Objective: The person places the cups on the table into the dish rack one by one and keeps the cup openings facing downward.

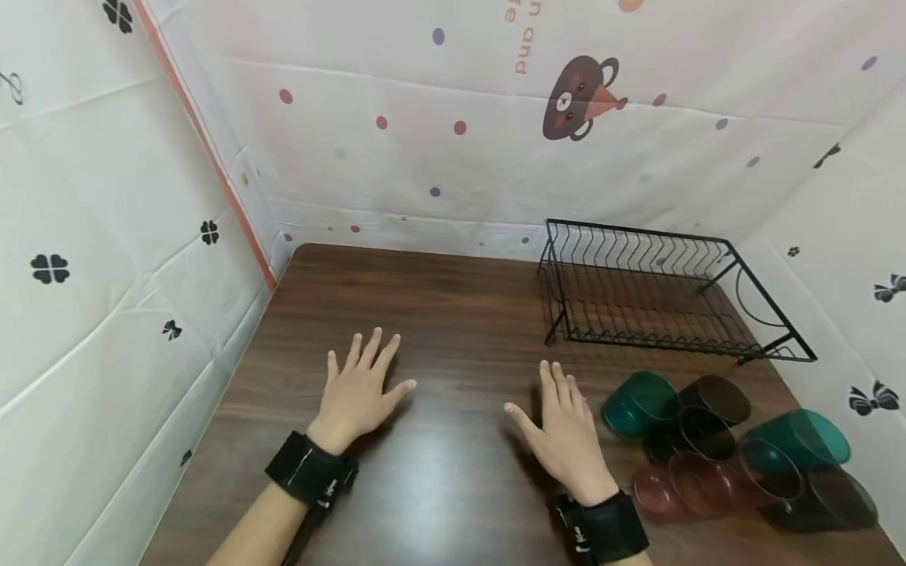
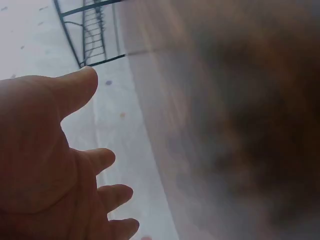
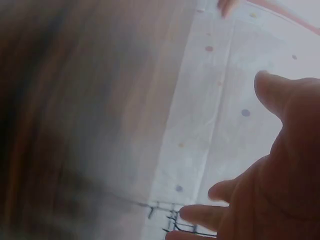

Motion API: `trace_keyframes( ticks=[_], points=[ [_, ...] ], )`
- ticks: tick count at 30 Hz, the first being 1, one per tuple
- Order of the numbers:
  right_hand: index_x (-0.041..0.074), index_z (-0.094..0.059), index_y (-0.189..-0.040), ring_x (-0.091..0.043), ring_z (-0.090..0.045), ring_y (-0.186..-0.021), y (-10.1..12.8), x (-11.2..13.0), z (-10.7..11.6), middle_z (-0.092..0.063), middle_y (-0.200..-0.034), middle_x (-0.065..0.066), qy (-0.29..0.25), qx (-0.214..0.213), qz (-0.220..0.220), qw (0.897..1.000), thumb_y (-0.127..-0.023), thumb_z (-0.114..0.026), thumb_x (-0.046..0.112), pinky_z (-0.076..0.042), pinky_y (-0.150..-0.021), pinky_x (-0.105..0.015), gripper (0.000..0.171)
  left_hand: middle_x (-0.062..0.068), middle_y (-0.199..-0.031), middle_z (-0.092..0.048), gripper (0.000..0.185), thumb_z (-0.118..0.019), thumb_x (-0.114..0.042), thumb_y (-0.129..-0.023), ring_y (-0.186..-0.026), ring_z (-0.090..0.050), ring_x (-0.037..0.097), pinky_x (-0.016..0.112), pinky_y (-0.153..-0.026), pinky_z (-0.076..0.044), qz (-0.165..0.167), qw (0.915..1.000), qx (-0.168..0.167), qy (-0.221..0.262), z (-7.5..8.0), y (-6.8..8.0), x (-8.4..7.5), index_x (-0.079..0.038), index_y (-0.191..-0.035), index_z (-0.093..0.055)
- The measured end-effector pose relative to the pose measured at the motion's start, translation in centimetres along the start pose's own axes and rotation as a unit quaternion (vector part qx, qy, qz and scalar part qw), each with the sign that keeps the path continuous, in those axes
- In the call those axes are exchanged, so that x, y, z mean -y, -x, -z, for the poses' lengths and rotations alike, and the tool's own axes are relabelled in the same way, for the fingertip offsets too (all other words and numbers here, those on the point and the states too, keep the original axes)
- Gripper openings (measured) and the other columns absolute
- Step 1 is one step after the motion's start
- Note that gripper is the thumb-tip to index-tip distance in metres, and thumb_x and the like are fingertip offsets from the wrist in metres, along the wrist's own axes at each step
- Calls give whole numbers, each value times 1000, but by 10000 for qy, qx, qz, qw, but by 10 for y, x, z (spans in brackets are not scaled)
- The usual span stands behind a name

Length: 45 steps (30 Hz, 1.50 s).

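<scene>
Both hands lie flat over the dark wooden table [image 1: 453,314], palms down, and neither one holds anything. The left hand [image 1: 359,393] has its fingers straight and spread apart, the thumb pointing out to the side; its grip is fully open. From the head view I cannot tell if the palm really presses on the wood or only hovers just above it. In the left wrist view the same hand [image 2: 45,165] shows an open palm with loose fingers, and nothing is between them.

The right hand [image 1: 566,432] is also open. Its fingers are straight and close together, the thumb stands away to the left, and its grip is empty. In the right wrist view this hand [image 3: 280,165] is seen from below, fingers relaxed, with only the dotted wall cloth [image 3: 225,125] behind it.

Nearest to the right hand is a group of tinted plastic cups lying on their sides on the table. A green cup [image 1: 640,402] is just beside the fingers but apart from them. Behind it lies a brown cup [image 1: 718,397], and more to the front a reddish cup [image 1: 665,491] near the wrist. Another green cup [image 1: 803,440] lies further right.

A black wire dish rack [image 1: 658,291] stands at the back right of the table, near the wall, well apart from both hands. Each wrist wears a black strap [image 1: 311,470].
</scene>
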State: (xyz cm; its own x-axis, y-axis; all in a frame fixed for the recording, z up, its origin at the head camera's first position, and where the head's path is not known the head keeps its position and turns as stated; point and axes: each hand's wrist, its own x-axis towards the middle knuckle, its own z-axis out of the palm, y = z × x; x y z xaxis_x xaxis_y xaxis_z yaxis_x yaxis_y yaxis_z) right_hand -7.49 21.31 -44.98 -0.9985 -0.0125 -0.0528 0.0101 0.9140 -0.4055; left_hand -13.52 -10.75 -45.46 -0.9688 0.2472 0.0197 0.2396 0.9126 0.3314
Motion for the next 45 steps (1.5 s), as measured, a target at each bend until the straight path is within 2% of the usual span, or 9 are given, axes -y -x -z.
trace_keyframes(
  ticks=[5, 10, 15, 19, 22, 29, 36, 39, 45],
  points=[
    [8, -6, -164, -50, -13, -154, -6, 1, -2, -11, -170, -22, -445, 292, -58, 9986, -94, -35, 81, -16, -119, -72, 105, 13, -171, -14, 80, -49, -64, -100, -156, -12, 44, 78, -116, -8, -432, 9967, 523, 454, -1, -42, -9, -23, -164, -23],
    [9, -8, -164, -48, -26, -150, -14, -3, -5, -28, -164, -22, -1054, 171, -210, 9941, -92, -42, 80, -27, -114, -72, 107, 12, -168, -26, 73, -52, -56, -102, -155, -25, 36, 64, -121, -24, -1156, 9744, 874, 1716, 1, -97, -44, -18, -161, -31],
    [11, -1, -164, -37, -50, -136, -31, -12, -9, -49, -150, -17, -2287, -161, -478, 9722, -96, -53, 67, -47, -103, -59, 103, 6, -159, -44, 65, -55, -53, -101, -146, -43, 28, 51, -117, -38, -1369, 9651, 771, 2094, 4, -139, -93, -18, -155, -42],
    [14, 10, -163, -33, -55, -130, -42, -14, -1, -46, -151, -15, -2955, -314, -646, 9526, -97, -55, 64, -51, -97, -52, 105, 6, -153, -51, 62, -54, -54, -101, -139, -51, 28, 50, -112, -44, -1306, 9599, 776, 2355, 4, -165, -126, -19, -151, -46],
    [16, 14, -163, -34, -56, -130, -49, -14, 3, -41, -154, -15, -3355, -423, -669, 9387, -98, -57, 61, -52, -96, -51, 106, 6, -147, -57, 61, -53, -58, -100, -132, -57, 27, 48, -106, -49, -1094, 9475, 965, 2845, -1, -181, -146, -20, -148, -49],
    [16, 4, -161, -34, -58, -126, -59, -16, 1, -34, -158, -15, -3834, -690, -881, 9168, -100, -60, 50, -54, -89, -45, 94, 8, -144, -57, 63, -50, -61, -101, -129, -57, 28, 48, -105, -49, -786, 9148, 1568, 3639, -21, -195, -181, -15, -143, -54],
    [12, -5, -158, -37, -52, -135, -61, -11, 4, -29, -162, -17, -4006, -646, -963, 9089, -102, -60, 42, -51, -98, -52, 84, 8, -141, -58, 51, -52, -52, -103, -130, -55, 29, 50, -107, -47, -842, 9053, 1607, 3842, -37, -200, -189, -14, -135, -63],
    [11, -2, -160, -41, -44, -141, -60, -13, 6, -26, -163, -20, -3947, -676, -966, 9112, -103, -59, 37, -46, -104, -59, 85, 11, -133, -61, 43, -52, -51, -104, -119, -57, 27, 48, -101, -48, -895, 8984, 1681, 3956, -43, -202, -191, -15, -122, -68],
    [12, -8, -162, -43, -41, -142, -62, -19, 4, -27, -161, -22, -3620, -970, -832, 9234, -101, -61, 40, -44, -108, -62, 85, 8, -130, -63, 32, -56, -47, -103, -119, -62, 28, 44, -98, -52, -591, 8659, 1743, 4651, -43, -199, -193, -17, -107, -66]
  ],
)
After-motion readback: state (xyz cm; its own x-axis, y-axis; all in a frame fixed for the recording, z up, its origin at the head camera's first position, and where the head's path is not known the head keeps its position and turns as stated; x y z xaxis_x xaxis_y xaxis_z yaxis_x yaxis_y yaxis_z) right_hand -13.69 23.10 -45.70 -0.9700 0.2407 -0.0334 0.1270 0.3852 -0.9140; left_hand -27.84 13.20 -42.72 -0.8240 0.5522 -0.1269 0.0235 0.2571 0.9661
